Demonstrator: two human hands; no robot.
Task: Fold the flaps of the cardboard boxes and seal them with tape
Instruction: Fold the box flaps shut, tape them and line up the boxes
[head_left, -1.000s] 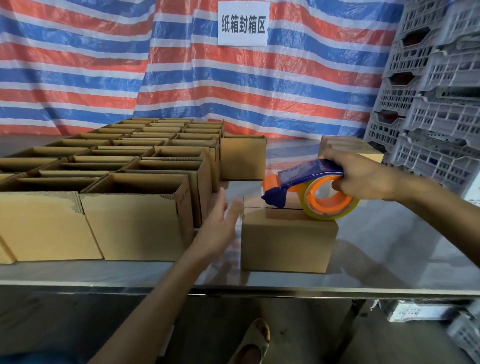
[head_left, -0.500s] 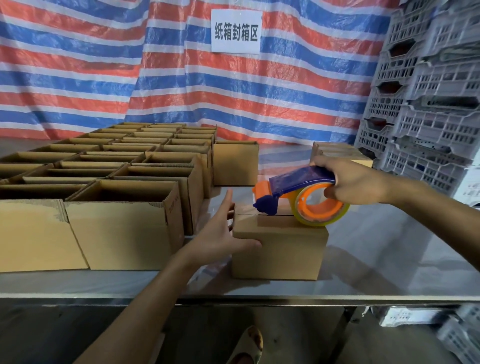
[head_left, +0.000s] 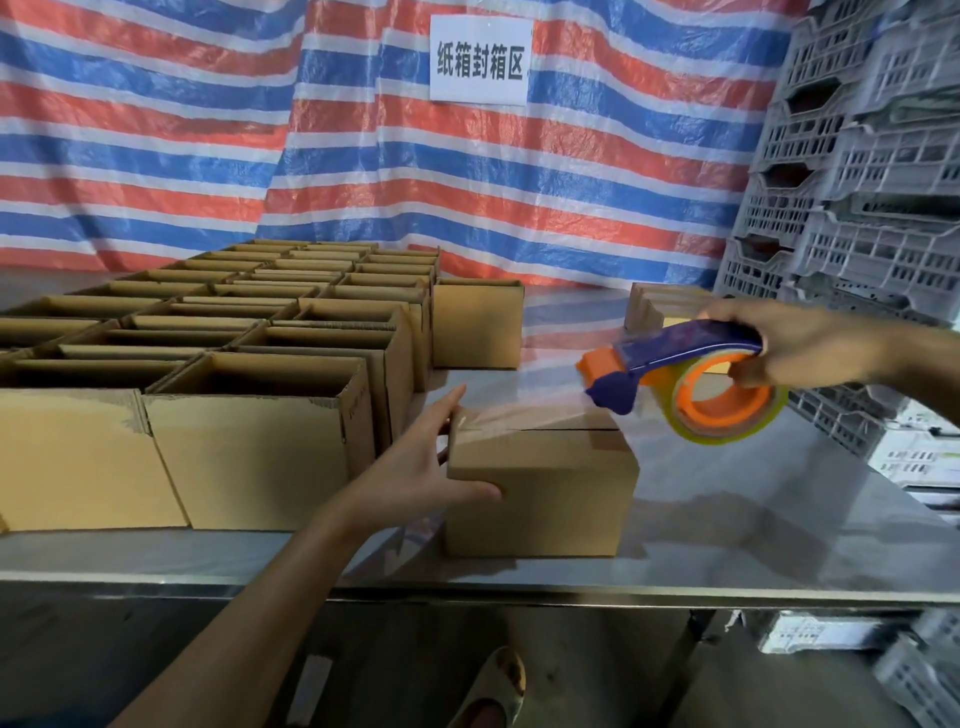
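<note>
- Setting: a striped tarp (head_left: 208, 130) with a white sign (head_left: 480, 60) hangs behind a shiny metal table (head_left: 779, 519). Grey plastic crates (head_left: 857, 208) are stacked on your right.
- Stock, unsealed: rows of open boxes (head_left: 249, 447) fill the left half of the table, flaps not yet folded. One more box (head_left: 478, 322) stands apart behind them.
- Item in hand: a closed box (head_left: 540, 488) sits near the front edge, between your two hands. Its flaps are down, and the seam runs left to right across the top.
- Left hand (head_left: 431, 467): flat and unclenched. The fingers lie straight against the box's left end, at the tape's start, and the thumb lies along the front face. It braces the box and grips nothing.
- Right hand (head_left: 800, 343): clenched around the tape dispenser (head_left: 691, 379), which is held in the air above and just past the box's right end.
- Tape (head_left: 530, 410): a clear strip stretches from the left top edge up to the dispenser, over the seam. It lies on the box at the left and rises off it toward the right.
- Deciding relation: the seam points straight from your left hand to your right, and the strip follows that line.
- Likely next step: bring the dispenser down over the right end and cut.
- Risk: any sideways drift puts the tape off the seam.
</note>
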